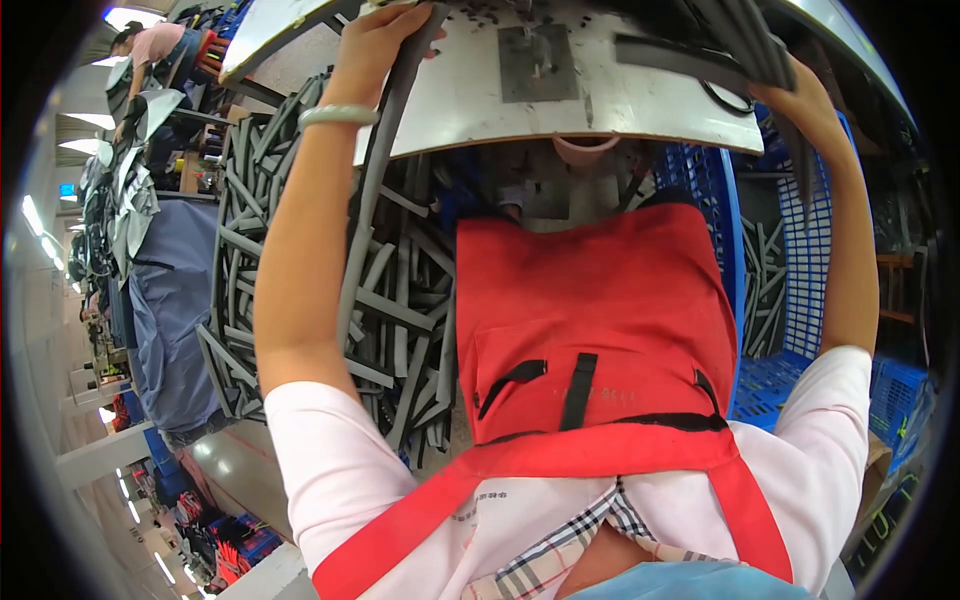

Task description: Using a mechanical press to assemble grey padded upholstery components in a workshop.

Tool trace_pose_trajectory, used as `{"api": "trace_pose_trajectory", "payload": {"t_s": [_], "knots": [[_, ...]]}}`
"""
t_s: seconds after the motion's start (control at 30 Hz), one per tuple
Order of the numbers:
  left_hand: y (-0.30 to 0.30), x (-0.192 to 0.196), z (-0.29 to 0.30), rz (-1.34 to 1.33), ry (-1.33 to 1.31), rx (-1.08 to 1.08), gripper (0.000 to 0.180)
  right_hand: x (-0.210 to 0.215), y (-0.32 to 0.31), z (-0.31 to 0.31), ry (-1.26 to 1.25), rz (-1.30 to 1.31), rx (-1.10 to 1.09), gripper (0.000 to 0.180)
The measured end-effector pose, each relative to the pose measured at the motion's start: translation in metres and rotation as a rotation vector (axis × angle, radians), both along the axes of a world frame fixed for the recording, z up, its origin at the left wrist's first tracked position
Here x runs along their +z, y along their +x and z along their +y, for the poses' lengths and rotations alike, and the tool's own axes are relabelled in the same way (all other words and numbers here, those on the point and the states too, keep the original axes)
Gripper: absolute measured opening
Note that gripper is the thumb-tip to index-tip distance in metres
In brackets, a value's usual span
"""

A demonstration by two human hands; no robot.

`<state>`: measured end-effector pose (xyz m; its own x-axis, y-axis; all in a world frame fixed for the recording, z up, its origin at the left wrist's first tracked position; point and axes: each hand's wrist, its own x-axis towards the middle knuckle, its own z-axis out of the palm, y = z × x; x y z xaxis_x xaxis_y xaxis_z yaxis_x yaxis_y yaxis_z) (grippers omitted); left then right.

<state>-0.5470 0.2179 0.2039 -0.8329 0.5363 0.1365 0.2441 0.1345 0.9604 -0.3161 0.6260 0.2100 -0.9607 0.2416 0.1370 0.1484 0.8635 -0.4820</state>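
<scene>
My left hand (378, 48) is at the table's far left, fingers wrapped round one end of a long grey foam strip (378, 170). The strip hangs past the table edge, down over a large heap of similar grey strips (400, 300). At the table's right end my right hand (800, 100) is closed on a bunch of dark strips (745, 40). Some of these stick out leftward over the tabletop, and one end hangs below the hand. Motion blurs the bunch, and my right fingertips are partly hidden behind it.
The white table (450, 115) has a curved front edge, a dark metal plate (538, 65) and scattered black bits. A blue basket (810, 240) with grey strips stands right of my red apron (600, 290). Another person (160, 45) bends at the far left, near a blue cloth-covered stack (180, 310).
</scene>
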Motion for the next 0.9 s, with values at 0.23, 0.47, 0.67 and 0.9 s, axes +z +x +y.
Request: {"api": "trace_pose_trajectory", "payload": {"t_s": [0.23,0.47,0.67,0.9], "knots": [[0.085,-0.047,0.023,0.531,-0.132,0.019,0.033,-0.037,0.133,0.026,0.513,0.358,-0.137,0.060],[0.274,-0.096,0.121,0.276,0.143,-0.170,0.017,-0.179,0.094,-0.190,-0.782,-0.471,0.322,0.062],[0.292,-0.050,-0.078,0.717,0.026,0.337,0.030,-0.157,0.083,-0.228,-0.905,0.014,0.552,0.015],[0.391,-0.187,-0.399,0.303,-0.791,1.773,0.054,-0.045,0.108,-0.207,-1.232,0.040,0.752,0.030]]}}
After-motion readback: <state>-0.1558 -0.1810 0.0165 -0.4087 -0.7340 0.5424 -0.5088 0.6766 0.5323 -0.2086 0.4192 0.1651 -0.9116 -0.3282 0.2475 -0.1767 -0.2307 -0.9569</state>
